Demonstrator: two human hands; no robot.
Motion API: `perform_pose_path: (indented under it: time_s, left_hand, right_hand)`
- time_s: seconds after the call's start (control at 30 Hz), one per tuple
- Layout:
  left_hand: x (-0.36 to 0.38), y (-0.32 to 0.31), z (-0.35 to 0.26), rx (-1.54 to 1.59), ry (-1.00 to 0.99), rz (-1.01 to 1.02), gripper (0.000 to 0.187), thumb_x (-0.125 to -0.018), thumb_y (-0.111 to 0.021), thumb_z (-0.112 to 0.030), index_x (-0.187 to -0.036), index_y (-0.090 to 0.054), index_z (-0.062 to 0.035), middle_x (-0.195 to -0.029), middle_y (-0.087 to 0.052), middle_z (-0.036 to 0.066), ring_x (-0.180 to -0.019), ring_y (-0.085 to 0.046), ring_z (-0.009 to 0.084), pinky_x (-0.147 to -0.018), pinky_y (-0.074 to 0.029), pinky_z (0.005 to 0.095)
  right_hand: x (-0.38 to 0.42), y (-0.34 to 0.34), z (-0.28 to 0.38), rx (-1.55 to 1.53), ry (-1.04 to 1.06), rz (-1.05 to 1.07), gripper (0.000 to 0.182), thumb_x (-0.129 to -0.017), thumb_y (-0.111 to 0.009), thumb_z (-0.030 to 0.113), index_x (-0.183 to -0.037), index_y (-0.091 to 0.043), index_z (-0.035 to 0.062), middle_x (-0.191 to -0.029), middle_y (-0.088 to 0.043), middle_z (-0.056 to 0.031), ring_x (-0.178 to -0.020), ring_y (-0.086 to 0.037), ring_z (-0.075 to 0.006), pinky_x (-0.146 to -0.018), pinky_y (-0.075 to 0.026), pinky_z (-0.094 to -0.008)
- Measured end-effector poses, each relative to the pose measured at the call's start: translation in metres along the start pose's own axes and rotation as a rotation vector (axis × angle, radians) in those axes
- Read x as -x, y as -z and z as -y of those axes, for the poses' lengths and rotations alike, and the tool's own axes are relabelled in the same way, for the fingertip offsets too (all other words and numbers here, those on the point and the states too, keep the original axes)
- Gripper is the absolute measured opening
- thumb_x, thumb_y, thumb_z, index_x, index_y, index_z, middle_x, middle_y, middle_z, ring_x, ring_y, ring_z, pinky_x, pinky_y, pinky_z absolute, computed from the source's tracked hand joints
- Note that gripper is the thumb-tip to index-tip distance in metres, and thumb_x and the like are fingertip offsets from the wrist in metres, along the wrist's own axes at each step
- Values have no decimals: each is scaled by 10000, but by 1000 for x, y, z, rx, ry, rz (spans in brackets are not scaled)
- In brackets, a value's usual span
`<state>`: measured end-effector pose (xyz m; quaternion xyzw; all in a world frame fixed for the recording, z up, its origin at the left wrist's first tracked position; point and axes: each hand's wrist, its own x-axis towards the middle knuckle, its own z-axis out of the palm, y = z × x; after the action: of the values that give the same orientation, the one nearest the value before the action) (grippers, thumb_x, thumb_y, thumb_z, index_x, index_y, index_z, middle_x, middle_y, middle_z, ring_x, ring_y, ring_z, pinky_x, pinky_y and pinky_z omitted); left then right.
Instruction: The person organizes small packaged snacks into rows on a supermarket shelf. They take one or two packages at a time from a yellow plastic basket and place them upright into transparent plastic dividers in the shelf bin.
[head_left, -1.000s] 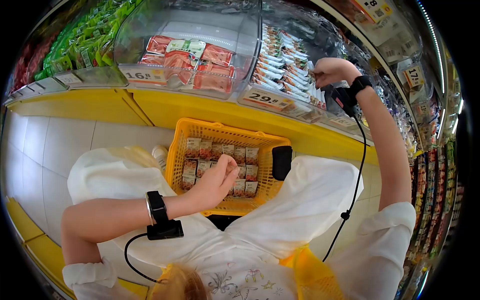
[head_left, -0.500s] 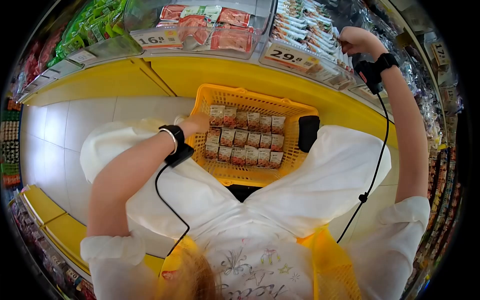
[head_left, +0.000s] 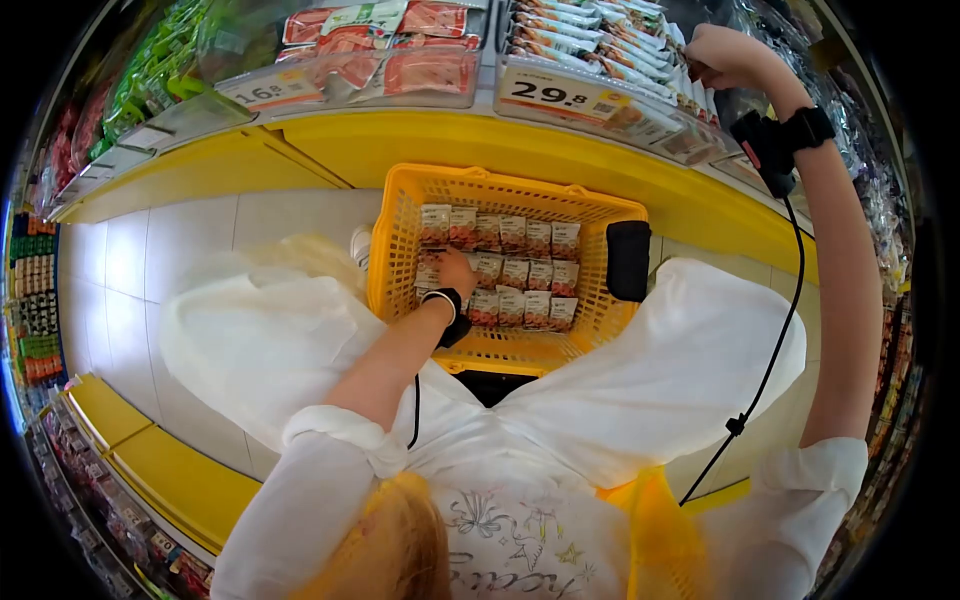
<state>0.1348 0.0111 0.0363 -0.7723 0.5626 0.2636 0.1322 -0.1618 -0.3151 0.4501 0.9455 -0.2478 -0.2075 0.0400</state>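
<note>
A yellow basket point(head_left: 600, 215) stands on the floor between my knees, with rows of small snack packets point(head_left: 513, 234) inside. My left hand point(head_left: 455, 272) reaches into it over the left part of the middle row; its fingertips touch or hover over the packets, and whether they grip one is unclear. At the upper right, my right hand point(head_left: 722, 58) is at the right edge of a shelf bin of white wrapped packets point(head_left: 635, 50). Its fingers are curled and closed at the packets' ends, and what they hold is hidden.
Price labels point(head_left: 560, 93) run along the clear front edge of the shelf. Red meat-coloured packs point(head_left: 430, 70) and green packs point(head_left: 165, 75) lie in bins further left. A black pad point(head_left: 628, 260) covers the basket's right rim. Another yellow shelf base point(head_left: 180, 475) is at the lower left.
My left hand has moved right and down from the basket's left rim to over the packets. My right hand stays at the shelf bin, while the view has shifted slightly.
</note>
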Motion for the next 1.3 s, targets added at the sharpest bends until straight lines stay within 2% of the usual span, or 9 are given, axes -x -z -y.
perform_pose_path:
  time_s: [0.03, 0.1, 0.27, 0.43, 0.67, 0.8, 0.9, 1.2, 1.3]
  left_hand:
    - [4, -3, 0, -20, -11, -73, 781, -752, -728, -367, -1282, -361, 74, -1153, -512, 252, -966, -579, 317, -740, -551, 393]
    - [9, -8, -1, -56, -40, -217, 573, -773, -718, -313, -1129, -504, 80, -1014, -579, 234, -851, -612, 296, -654, -559, 386]
    - [16, 24, 3, 272, -132, 98, 407, -832, -661, -290, -616, -530, 29, -481, -467, 120, -377, -432, 196, -393, -444, 336]
    - [29, 58, -36, 413, -467, 228, 360, -852, -636, -302, -785, -606, 50, -612, -594, 131, -447, -536, 195, -486, -489, 318]
    - [190, 286, -85, 934, -954, 215, 309, -855, -639, -175, -1084, -577, 23, -936, -677, 116, -851, -640, 140, -752, -489, 287]
    - [206, 328, -75, 1029, -1057, -241, 253, -926, -524, -194, -1037, -544, 32, -750, -621, 137, -666, -616, 206, -635, -474, 321]
    - [212, 346, -68, 983, -911, -109, 250, -941, -488, -192, -1017, -534, 42, -730, -599, 148, -675, -623, 226, -623, -471, 347]
    - [118, 395, -139, 436, -1268, -985, 202, -822, -477, -15, -1007, -554, 14, -944, -604, 158, -918, -570, 330, -804, -446, 363]
    - [88, 407, -191, 47, -1237, -857, 282, -764, -510, -7, -1038, -574, -22, -1048, -596, 133, -1038, -540, 302, -887, -416, 394]
  right_hand:
    - [0, 13, 16, 1, -6, 0, 219, -680, -729, 1, -857, -607, -41, -868, -677, -143, -809, -671, -258, -676, -550, -337]
    - [-6, 47, 74, -648, -887, -81, 158, -845, -611, 68, -982, -598, -11, -915, -676, -116, -829, -673, -194, -705, -534, -284]
    - [31, 78, 134, -391, -574, -802, 209, -827, -576, 100, -962, -597, -58, -705, -634, -192, -616, -635, -284, -615, -502, -343]
    - [67, 75, 177, -307, -390, -1271, 151, -861, -569, 48, -1005, -611, 70, -765, -642, -73, -695, -621, -156, -610, -459, -226]
    - [95, 39, 251, -841, -502, -877, 159, -880, -575, 99, -1010, -565, 8, -725, -567, -63, -587, -509, -111, -550, -412, -234]
    - [90, 31, 273, -1527, -317, -605, 270, -876, -616, 160, -1062, -535, -18, -796, -609, -60, -663, -529, -72, -577, -442, -235]
    - [70, 41, 290, -1692, -247, -684, 277, -860, -640, 172, -1044, -564, -21, -787, -614, -31, -668, -518, -46, -571, -444, -234]
    - [73, 85, 146, -219, -564, -985, 249, -823, -630, 178, -920, -577, -45, -733, -631, -190, -635, -641, -278, -575, -496, -326]
    - [58, 85, 95, -4, -562, -853, 259, -783, -649, 180, -886, -582, -48, -732, -617, -220, -679, -629, -329, -603, -502, -369]
